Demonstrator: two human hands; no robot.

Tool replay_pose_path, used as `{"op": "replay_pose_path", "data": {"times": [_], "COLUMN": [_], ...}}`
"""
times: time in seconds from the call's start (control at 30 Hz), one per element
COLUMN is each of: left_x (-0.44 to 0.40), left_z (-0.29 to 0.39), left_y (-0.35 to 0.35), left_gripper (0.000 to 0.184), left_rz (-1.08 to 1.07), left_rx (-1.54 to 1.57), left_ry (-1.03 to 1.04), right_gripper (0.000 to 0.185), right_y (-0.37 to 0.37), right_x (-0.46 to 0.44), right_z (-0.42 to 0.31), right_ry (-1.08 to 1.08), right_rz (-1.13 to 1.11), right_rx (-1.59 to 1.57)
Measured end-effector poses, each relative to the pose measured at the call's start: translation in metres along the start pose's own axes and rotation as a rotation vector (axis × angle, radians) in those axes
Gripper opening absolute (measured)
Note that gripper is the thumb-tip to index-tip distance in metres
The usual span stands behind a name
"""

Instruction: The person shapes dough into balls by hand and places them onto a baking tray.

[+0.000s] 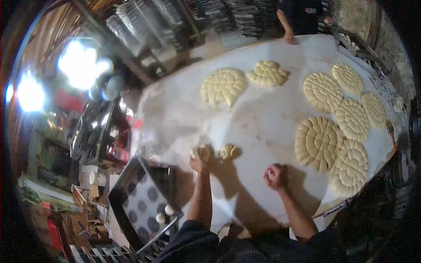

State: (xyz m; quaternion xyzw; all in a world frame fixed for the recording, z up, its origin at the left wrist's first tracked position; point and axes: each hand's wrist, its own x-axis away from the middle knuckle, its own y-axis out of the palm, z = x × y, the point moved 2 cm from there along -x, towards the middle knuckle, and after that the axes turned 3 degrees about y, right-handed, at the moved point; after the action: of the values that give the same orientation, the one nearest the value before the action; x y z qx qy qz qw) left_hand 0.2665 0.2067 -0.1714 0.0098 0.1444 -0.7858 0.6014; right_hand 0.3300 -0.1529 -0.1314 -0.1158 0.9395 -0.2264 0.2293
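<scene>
My left hand [200, 161] is closed at a small piece of dough [205, 151] on the pale table, its fingers wrapped against it. Just to the right of it lies another small dough piece [230, 151], touched by neither hand. My right hand [275, 176] is curled above the table, with something small and pale showing in it that I cannot make out. Beyond my hands lie a round scored dough [222, 87] with a ragged near edge and a smaller one [267, 73]. Several round scored doughs, one of them [319, 143] nearest my right hand, lie on the right.
A dark-rimmed tray [117, 198] with dark round spots and a few white dough balls [161, 218] stands at the lower left of the table [263, 118]. A co-worker's hand [289, 37] rests at the far edge. Another tray [357, 51] stands at the far right.
</scene>
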Motion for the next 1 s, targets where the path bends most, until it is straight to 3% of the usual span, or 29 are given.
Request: {"op": "replay_pose_path", "data": {"times": [0.07,0.1,0.17,0.23,0.27,0.33,0.37,0.43,0.5,0.57,0.63,0.7,0.73,0.8,0.87,0.93,0.97,1.0], "left_x": [0.040,0.070,0.125,0.153,0.168,0.182,0.176,0.166,0.163,0.153,0.154,0.157,0.156,0.147,0.138,0.134,0.122,0.106], "left_z": [0.018,0.051,0.068,0.035,0.027,0.043,0.039,0.014,-0.005,0.035,0.037,-0.005,-0.013,0.009,0.035,0.050,0.048,0.045], "left_y": [-0.039,-0.064,-0.096,-0.113,-0.119,-0.136,-0.148,-0.162,-0.167,-0.203,-0.218,-0.214,-0.210,-0.209,-0.209,-0.192,-0.173,-0.150], "left_gripper": [0.038,0.037,0.032,0.032,0.031,0.024,0.024,0.018,0.018,0.019,0.018,0.018,0.019,0.024,0.030,0.037,0.037,0.036], "left_rz": [-0.272,-0.422,-0.563,-0.761,-0.822,-0.553,-0.531,-0.652,-0.680,-0.502,-0.423,-0.462,-0.479,-0.597,-0.685,-0.749,-0.753,-0.670], "left_rx": [0.378,0.516,0.890,1.005,1.048,0.948,0.961,0.687,1.187,0.524,0.392,0.469,0.494,0.167,-0.176,-0.527,-0.534,-0.579], "left_ry": [-0.132,-0.353,-0.574,-0.538,-0.526,-0.313,-0.304,-0.257,-0.416,0.181,0.196,0.018,-0.038,0.175,0.383,0.572,0.569,0.764], "right_gripper": [0.011,0.012,0.034,0.028,0.028,0.036,0.036,0.042,0.044,0.041,0.038,0.037,0.033,0.030,0.023,0.020,0.018,0.021], "right_y": [0.007,0.028,0.058,0.075,0.094,0.125,0.129,0.116,0.098,0.079,0.048,0.005,-0.017,-0.059,-0.081,-0.100,-0.098,-0.087], "right_x": [0.000,0.010,0.033,0.070,0.093,0.122,0.126,0.131,0.127,0.121,0.111,0.101,0.102,0.112,0.117,0.083,0.062,0.037], "right_z": [0.004,0.023,0.011,-0.079,-0.100,-0.126,-0.133,-0.141,-0.134,-0.101,-0.063,-0.035,-0.025,0.001,0.018,0.004,-0.007,-0.011], "right_ry": [0.037,0.134,-0.093,0.213,0.205,0.371,0.353,0.448,0.368,0.630,0.584,0.504,0.458,0.407,-0.141,-0.254,-0.366,-0.447], "right_rz": [-0.038,-0.021,-0.172,-0.436,-0.447,-0.240,-0.258,-0.046,-0.057,-0.078,0.109,0.229,0.235,0.254,-0.247,-0.255,-0.269,-0.198], "right_rx": [-0.177,-0.294,-0.048,-0.029,-0.018,-0.453,-0.448,-0.311,-0.334,-0.552,-0.568,-0.650,-0.541,-0.439,0.335,0.383,0.432,0.479]}}
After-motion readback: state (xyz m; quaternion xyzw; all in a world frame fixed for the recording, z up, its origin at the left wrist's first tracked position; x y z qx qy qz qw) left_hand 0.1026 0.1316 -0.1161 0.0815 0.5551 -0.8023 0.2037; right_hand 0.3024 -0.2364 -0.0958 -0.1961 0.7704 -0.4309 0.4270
